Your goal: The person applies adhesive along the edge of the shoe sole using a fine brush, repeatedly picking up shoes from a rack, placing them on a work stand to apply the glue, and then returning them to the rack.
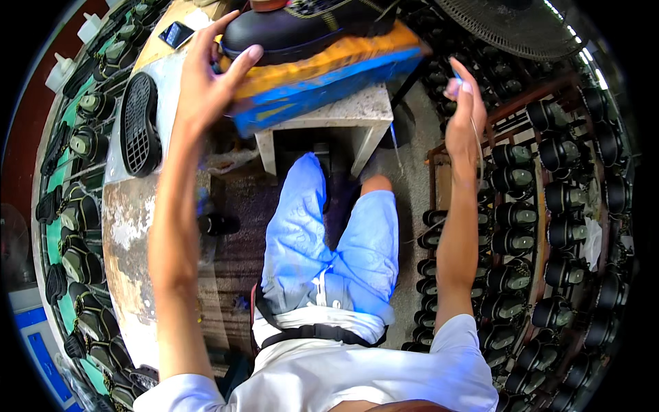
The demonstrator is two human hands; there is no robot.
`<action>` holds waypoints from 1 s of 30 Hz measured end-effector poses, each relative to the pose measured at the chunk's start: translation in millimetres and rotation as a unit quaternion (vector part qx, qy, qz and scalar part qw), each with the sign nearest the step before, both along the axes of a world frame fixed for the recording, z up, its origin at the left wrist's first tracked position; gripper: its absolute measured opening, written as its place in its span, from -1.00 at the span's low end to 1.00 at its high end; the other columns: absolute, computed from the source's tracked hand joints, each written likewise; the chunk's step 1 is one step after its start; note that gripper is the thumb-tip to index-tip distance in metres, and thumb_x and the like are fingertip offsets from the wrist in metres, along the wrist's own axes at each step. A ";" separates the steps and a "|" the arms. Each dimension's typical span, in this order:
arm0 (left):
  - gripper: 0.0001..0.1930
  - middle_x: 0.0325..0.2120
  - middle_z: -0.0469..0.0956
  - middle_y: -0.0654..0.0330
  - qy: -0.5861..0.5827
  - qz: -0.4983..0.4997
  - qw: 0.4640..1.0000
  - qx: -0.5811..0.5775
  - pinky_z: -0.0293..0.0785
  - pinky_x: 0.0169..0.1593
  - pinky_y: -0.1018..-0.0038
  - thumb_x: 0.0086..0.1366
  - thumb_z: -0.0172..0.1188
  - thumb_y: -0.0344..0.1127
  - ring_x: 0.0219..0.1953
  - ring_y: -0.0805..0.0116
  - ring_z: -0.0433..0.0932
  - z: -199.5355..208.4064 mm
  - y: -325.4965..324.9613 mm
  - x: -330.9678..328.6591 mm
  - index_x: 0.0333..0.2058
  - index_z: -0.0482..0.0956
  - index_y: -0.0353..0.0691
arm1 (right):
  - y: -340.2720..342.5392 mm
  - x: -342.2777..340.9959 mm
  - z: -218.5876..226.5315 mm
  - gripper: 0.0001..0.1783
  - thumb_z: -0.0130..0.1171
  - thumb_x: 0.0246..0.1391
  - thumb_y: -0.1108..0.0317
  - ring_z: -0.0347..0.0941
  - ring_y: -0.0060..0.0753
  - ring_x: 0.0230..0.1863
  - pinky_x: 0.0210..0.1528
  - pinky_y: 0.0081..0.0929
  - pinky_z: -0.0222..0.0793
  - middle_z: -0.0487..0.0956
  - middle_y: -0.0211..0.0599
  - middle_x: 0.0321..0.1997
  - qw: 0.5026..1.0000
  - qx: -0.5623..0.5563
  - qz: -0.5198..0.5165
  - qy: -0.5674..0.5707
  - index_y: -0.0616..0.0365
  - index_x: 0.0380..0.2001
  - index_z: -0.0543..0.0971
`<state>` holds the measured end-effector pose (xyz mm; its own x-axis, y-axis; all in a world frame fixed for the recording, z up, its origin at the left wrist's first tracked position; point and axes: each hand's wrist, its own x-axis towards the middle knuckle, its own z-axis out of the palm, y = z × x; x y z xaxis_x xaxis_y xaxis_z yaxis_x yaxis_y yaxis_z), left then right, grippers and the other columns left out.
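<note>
A black shoe with yellow stitching lies on its side on a block with a worn yellow top and blue side. My left hand is at the shoe's toe, thumb and fingers spread apart around it; whether it touches is unclear. Off to the right, my right hand is raised, its thumb and fingers closed together. A thin pale thread runs from these fingers down past the wrist. Something small and bluish shows at the fingertips, too blurred to name.
The block rests on a white stool. Left of it, a worn table bears a black outsole and a phone. Racks of dark shoes stand close on the right, more shoes on the left. A fan is at upper right.
</note>
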<state>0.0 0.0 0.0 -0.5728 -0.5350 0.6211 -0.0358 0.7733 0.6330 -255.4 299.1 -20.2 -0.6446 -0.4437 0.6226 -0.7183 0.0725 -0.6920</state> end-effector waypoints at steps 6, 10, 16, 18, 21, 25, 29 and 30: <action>-0.46 0.06 0.60 0.09 0.172 -0.027 0.959 -0.225 0.47 0.04 0.34 0.23 0.35 -0.34 -0.03 0.23 0.53 -66.3 103.2 -4.9 0.22 0.59 -0.13 | 30.9 79.4 26.2 -0.63 -0.01 0.23 0.47 0.34 -0.62 -0.48 -0.42 -0.62 0.24 0.50 -0.41 -0.44 0.988 -0.019 0.072 0.134 0.29 -0.02 0.70; -0.52 0.21 0.55 0.04 0.071 -0.051 0.933 -0.348 0.48 0.20 0.21 0.22 0.20 -0.25 0.15 0.14 0.50 -76.2 168.3 -37.1 0.13 0.62 -0.20 | 22.4 111.3 57.6 -0.68 0.07 0.03 0.52 0.47 -0.31 -0.55 -0.48 -0.40 0.41 0.55 -0.24 -0.51 0.954 0.045 0.120 0.273 0.25 -0.20 0.74; -0.41 0.36 0.37 0.12 -0.035 0.030 0.894 -0.446 0.13 0.54 0.19 0.30 0.10 -0.16 0.45 0.11 0.26 -114.4 232.3 -134.0 0.29 0.47 -0.20 | -17.5 107.6 65.8 -0.72 0.11 0.03 0.55 0.60 -0.20 -0.51 -0.42 -0.39 0.52 0.59 -0.13 -0.51 0.918 0.112 0.085 0.371 0.25 -0.23 0.74; -0.39 0.39 0.33 0.17 -0.064 0.092 0.880 -0.462 0.12 0.54 0.18 0.31 0.09 -0.16 0.46 0.13 0.24 -115.4 237.7 -146.5 0.32 0.43 -0.19 | -26.8 99.1 60.3 -0.72 0.10 0.02 0.55 0.61 -0.19 -0.50 -0.42 -0.40 0.53 0.62 -0.11 -0.49 0.919 0.118 0.068 0.371 0.25 -0.24 0.74; -0.40 0.40 0.31 0.17 -0.016 0.070 0.914 -0.399 0.14 0.53 0.19 0.32 0.09 -0.16 0.45 0.14 0.25 -100.6 240.1 -140.5 0.33 0.43 -0.19 | -28.8 89.8 57.9 -0.72 0.10 0.03 0.55 0.62 -0.20 -0.48 -0.40 -0.41 0.54 0.64 -0.08 -0.46 0.921 0.132 0.046 0.363 0.25 -0.23 0.75; -0.41 0.39 0.33 0.11 0.003 0.009 0.923 -0.386 0.17 0.51 0.20 0.32 0.08 -0.17 0.42 0.14 0.28 -101.0 230.9 -130.8 0.31 0.45 -0.20 | -21.4 88.7 65.5 -0.72 0.10 0.06 0.54 0.62 -0.26 -0.48 -0.38 -0.45 0.52 0.64 -0.10 -0.47 0.922 0.147 0.053 0.356 0.28 -0.22 0.74; -0.47 0.32 0.44 0.05 -0.059 0.001 0.898 -0.436 0.15 0.51 0.22 0.29 0.07 -0.17 0.38 0.12 0.32 -78.6 219.9 -95.0 0.21 0.55 -0.22 | -5.3 80.2 70.8 -0.74 0.17 -0.09 0.52 0.54 -0.23 -0.60 -0.52 -0.42 0.46 0.60 -0.20 -0.53 0.927 0.101 0.067 0.354 0.19 -0.29 0.74; -0.55 0.24 0.54 0.06 -0.016 0.009 0.907 -0.421 0.29 0.45 0.25 0.25 0.10 -0.20 0.32 0.10 0.40 -70.3 212.3 -82.8 0.06 0.64 -0.23 | -1.3 84.4 73.3 -0.75 0.15 -0.02 0.56 0.54 -0.27 -0.59 -0.52 -0.46 0.44 0.60 -0.18 -0.54 0.939 0.099 0.084 0.320 0.23 -0.27 0.74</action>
